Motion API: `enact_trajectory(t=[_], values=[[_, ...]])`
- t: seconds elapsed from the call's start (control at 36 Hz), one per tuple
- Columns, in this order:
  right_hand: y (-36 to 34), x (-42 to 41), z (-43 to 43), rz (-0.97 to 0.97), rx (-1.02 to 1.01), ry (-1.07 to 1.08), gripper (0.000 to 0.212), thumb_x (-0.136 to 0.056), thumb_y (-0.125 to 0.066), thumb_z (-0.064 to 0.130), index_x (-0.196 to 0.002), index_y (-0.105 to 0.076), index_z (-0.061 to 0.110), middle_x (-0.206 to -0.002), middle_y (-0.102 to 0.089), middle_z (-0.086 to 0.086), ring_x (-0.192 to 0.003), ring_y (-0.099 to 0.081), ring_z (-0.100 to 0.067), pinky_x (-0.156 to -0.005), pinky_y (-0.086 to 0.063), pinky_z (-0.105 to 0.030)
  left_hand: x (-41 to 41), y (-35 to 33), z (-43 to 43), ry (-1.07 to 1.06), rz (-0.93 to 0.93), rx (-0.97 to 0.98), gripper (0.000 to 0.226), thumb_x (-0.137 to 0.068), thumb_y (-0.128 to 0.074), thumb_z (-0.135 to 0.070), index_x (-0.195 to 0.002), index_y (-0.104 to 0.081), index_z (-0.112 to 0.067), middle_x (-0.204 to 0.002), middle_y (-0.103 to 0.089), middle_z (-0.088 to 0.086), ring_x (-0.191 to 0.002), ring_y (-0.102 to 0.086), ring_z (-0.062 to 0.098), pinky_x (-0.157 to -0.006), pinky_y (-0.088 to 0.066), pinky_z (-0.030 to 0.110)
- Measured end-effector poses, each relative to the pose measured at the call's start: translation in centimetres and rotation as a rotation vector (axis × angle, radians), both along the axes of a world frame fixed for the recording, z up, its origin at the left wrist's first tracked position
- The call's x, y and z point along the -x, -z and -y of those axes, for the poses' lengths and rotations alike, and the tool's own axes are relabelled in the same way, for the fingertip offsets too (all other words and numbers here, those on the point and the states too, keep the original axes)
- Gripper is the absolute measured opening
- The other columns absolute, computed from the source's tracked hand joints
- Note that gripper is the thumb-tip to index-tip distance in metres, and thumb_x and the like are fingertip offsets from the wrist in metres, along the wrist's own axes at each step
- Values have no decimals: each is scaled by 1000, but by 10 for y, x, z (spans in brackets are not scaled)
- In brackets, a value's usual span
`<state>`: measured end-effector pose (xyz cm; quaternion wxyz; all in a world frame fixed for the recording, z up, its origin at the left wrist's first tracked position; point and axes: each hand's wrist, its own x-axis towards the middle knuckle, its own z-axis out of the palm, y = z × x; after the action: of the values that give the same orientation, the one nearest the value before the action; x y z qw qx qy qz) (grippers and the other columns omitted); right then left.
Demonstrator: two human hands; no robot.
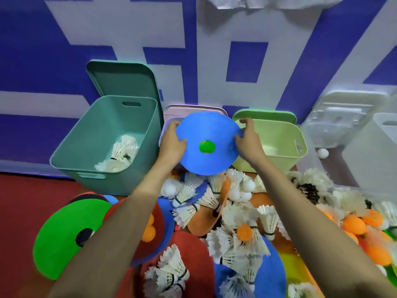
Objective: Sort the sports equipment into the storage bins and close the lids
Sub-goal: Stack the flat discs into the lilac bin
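Clamping fingers (247, 121) on its opposite edges, left hand (171, 145) and right hand (248, 140) are holding the blue disc (209, 160) tilted, face toward the camera.

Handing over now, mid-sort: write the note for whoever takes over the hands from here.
Left hand and right hand both grip the blue disc by its rim, over the lilac bin.
Teal bin holds some shuttlecocks; light green bin contents unclear.
Left: drop the disc, sort the floor pile of shuttlecocks, balls and discs, close every lid; the teal lid stands open.
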<state>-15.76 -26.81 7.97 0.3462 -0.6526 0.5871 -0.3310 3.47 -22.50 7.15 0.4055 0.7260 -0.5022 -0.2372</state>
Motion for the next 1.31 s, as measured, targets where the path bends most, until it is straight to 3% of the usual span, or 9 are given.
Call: enact_trajectory(t=[0.14, 0.22, 0.39, 0.58, 0.78, 0.89, 1.03, 1.14, 1.31], values=[[4, -30, 31, -12, 46, -9, 42, -84, -36, -10, -125, -37, -1, -114, -50, -18, -94, -48, -29, -63, -26, -25, -4, 4, 31, 51, 194, -110, 58, -86, -48, 4, -141, -34, -4, -146, -28, 17, -131, -36, 28, -101, -26, 26], [15, -43, 51, -95, 4, 19, 36, -84, -38, -10, -120, -44, -5, -124, -47, -23, -110, -48, -37, -76, -32, -29, -8, 16, 50, 75, 256, -242, 57, -89, -51, -5, -143, -34, -7, -152, -14, 15, -136, -29, 30, -107, -26, 31], [34, -57, 74, -140, -84, 57, 42, -86, -40, -9, -128, -41, -8, -132, -43, -25, -121, -44, -38, -92, -34, -32, -17, 32, 79, 106, 293, -353, 53, -91, -48, -6, -143, -36, -5, -147, -25, 20, -135, -30, 34, -108, -28, 34], [65, -63, 70, -591, -6, -100, 50, -93, -47, 15, -142, -35, 12, -156, 4, -20, -144, 4, -36, -117, -7, -40, -26, 44, 84, 161, 396, -467, 61, -92, -51, -15, -147, -24, -9, -156, 5, 23, -145, 7, 33, -118, -7, 39], [66, -60, 41, -725, 68, -93, 42, -90, -51, 19, -131, -44, 13, -157, 5, -16, -144, 14, -34, -113, 0, -58, -12, 42, 45, 184, 467, -302, 50, -92, -52, -18, -141, -39, -14, -153, -20, 11, -141, -18, 28, -114, -21, 38], [58, -58, 22, -721, 128, -158, 40, -92, -51, 26, -131, -48, 16, -157, -12, -12, -145, 3, -32, -114, -5, -52, -6, 40, 11, 191, 510, -249, 42, -91, -51, -18, -133, -50, -16, -144, -37, 6, -133, -33, 27, -107, -27, 35], [55, -57, -17, -478, 258, -325, 25, -90, -55, 18, -109, -65, 6, -117, -59, -15, -115, -47, -34, -97, -37, -37, -9, 46, -37, 182, 571, -265, 34, -91, -50, -21, -125, -57, -19, -131, -51, 4, -120, -45, 26, -99, -34, 36], [62, -52, -49, -441, 236, -427, 23, -91, -55, 18, -109, -62, 6, -107, -59, -14, -104, -52, -32, -83, -41, -35, -16, 55, -67, 182, 655, -343, 34, -91, -49, -21, -124, -56, -21, -128, -51, 3, -118, -45, 24, -97, -34, 33], [80, -47, -64, -652, -38, -657, 51, -88, -61, 30, -134, -45, 15, -133, -45, -11, -126, -38, -31, -100, -38, -37, -33, 66, -84, 213, 818, -524, 44, -88, -52, -19, -132, -47, -17, -134, -41, 8, -123, -39, 27, -103, -32, 36]])
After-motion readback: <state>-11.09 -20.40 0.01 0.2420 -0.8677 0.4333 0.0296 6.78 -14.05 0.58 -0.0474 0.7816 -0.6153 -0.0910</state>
